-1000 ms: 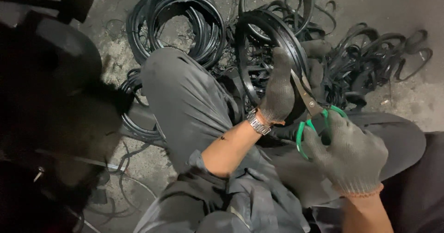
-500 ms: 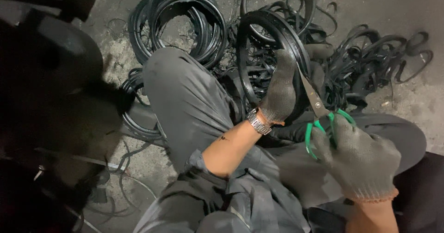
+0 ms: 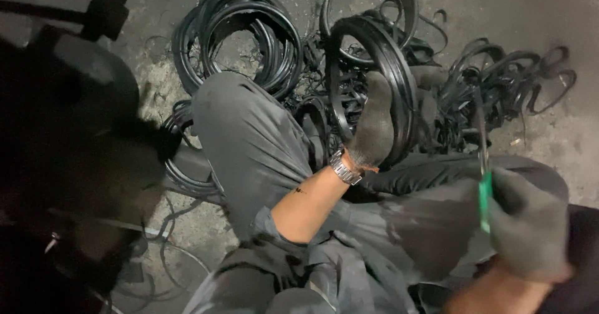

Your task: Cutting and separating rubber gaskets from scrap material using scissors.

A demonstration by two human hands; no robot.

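**Seated figure with rubber rings and scissors, floor level**

Left hand (image 3: 374, 127), gloved in grey, grip closed on the inner edge of a stack of black rubber rings (image 3: 393, 71) held upright between the knees; a metal wristwatch (image 3: 345, 167) sat on the bare forearm just below the glove; the stack's outer rim stood clear of the leg on its left side, while loose rubber crowded it behind.

Right hand (image 3: 530, 227), also gloved, grip wrapped about the green handles of a pair of scissors (image 3: 482, 164); blades pointed up and away, near the right edge of the ring stack but apart from it; whether the blades were parted could not be told, the view being blurred there.

Grey-trousered left knee (image 3: 249, 133) rose at centre, filling the ground between the stack and a coil of black rings (image 3: 243, 33) lying flat on the floor (image 3: 549, 2); a single large ring (image 3: 368, 14) lay behind the held stack; a tangle of cut black strips (image 3: 511, 77) spread to the right, its far edge giving onto bare, gritty floor; open room remained chiefly at upper right and between the coil and the dark mass at left.
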